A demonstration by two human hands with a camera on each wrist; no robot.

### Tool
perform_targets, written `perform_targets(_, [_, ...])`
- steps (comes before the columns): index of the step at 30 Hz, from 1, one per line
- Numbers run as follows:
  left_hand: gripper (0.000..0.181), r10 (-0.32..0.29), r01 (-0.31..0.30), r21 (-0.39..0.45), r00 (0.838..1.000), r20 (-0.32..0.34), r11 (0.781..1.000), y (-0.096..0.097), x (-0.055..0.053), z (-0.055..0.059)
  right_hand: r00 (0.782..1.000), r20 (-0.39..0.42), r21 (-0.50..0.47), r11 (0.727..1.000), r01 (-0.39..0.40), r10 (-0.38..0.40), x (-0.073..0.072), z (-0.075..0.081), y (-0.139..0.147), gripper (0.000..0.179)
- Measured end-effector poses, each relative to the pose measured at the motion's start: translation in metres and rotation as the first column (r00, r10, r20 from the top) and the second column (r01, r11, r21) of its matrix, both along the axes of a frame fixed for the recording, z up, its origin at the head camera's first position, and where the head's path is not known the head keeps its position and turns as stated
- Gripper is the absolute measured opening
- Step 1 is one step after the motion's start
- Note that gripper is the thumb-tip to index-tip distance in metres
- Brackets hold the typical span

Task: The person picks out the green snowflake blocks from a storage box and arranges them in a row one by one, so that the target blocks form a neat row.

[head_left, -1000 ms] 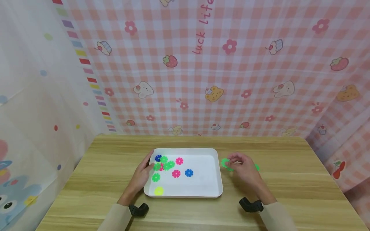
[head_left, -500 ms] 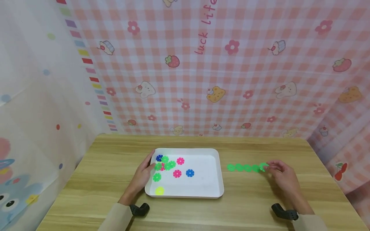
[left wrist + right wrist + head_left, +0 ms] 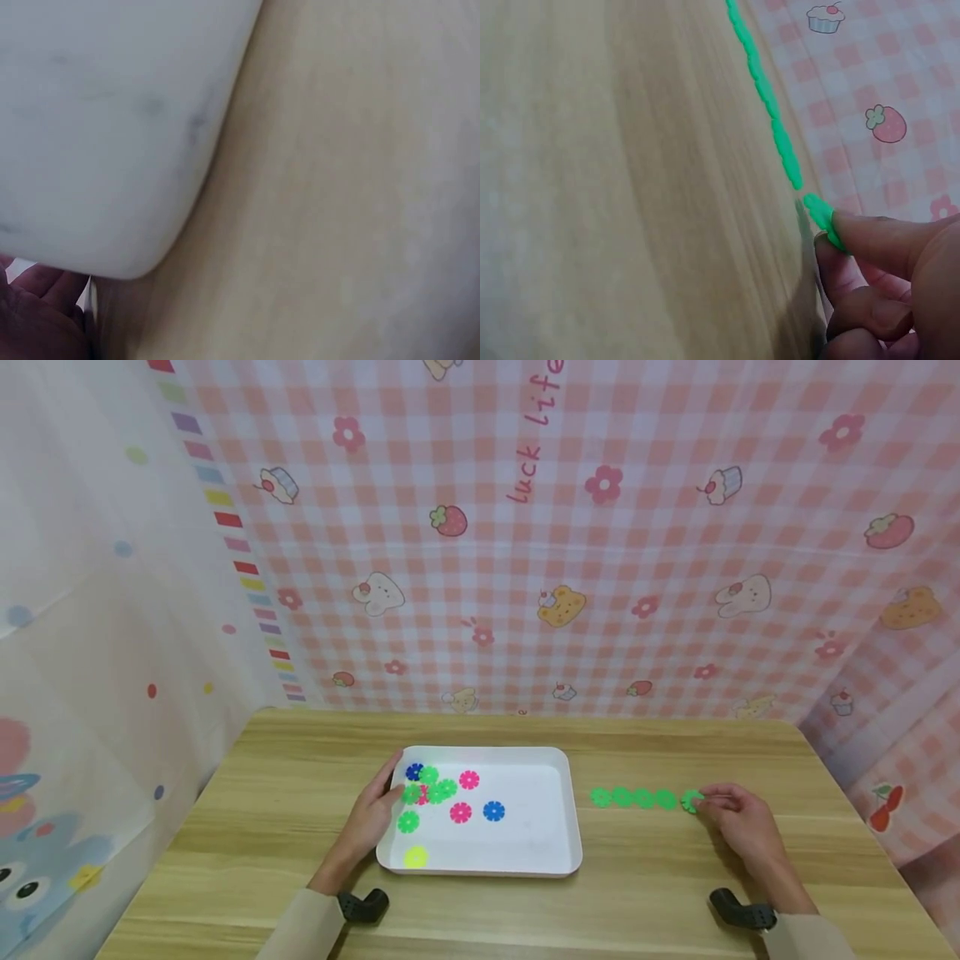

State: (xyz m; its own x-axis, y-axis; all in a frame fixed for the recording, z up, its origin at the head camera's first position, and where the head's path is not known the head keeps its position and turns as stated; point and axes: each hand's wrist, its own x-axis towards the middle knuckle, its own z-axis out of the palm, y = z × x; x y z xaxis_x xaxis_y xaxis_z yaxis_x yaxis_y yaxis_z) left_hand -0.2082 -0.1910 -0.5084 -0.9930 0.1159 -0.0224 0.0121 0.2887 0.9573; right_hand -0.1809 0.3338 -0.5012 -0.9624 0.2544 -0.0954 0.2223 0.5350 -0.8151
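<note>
My right hand (image 3: 742, 822) pinches a green snowflake disc (image 3: 823, 214) between thumb and fingertips. The disc stands at the right end of a row of several green discs (image 3: 633, 797) on the wooden table, with a small gap between it and the row. In the right wrist view the row (image 3: 769, 97) is seen nearly edge-on. My left hand (image 3: 371, 814) grips the left side of a white tray (image 3: 525, 860), thumb over the rim and fingers along the outside. Only part of that hand (image 3: 45, 315) shows in the left wrist view, under the tray's corner (image 3: 135, 247).
Inside the tray lie more discs: several green ones (image 3: 408, 821), a blue one (image 3: 493, 811), a dark blue one (image 3: 414, 772), pink ones (image 3: 461, 812) and a yellow one (image 3: 416, 857). A checked cloth (image 3: 480, 568) hangs behind the table (image 3: 637, 910).
My right hand has moved right from beside the tray to the row's far end, carrying the green disc, then slightly further right. The left hand stays on the tray.
</note>
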Motion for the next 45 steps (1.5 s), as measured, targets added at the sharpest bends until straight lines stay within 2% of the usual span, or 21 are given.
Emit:
perform_targets(21, [0.055, 0.002, -0.002, 0.001, 1.0, -0.014, 1.0, -0.001, 0.0, -0.001, 0.995, -0.001, 0.033, 0.995, 0.096, -0.096, -0.004, -0.002, -0.01, 0.03])
perform_targets(33, [0.05, 0.018, -0.018, -0.006, 1.0, -0.017, 1.0, -0.001, -0.001, -0.004, 0.995, 0.014, 0.037, 0.995, 0.094, -0.094, -0.002, 0.001, -0.012, 0.031])
perform_targets(40, [0.05, 0.006, -0.006, -0.008, 1.0, -0.017, 1.0, -0.003, -0.002, -0.005, 0.986, 0.016, -0.044, 0.985, 0.165, -0.165, -0.003, 0.009, -0.019, 0.036])
perform_targets(45, [0.05, 0.004, -0.003, 0.007, 1.0, -0.017, 1.0, -0.004, -0.001, -0.002, 0.994, 0.002, -0.098, 0.989, 0.108, -0.109, -0.005, 0.027, -0.042, 0.04])
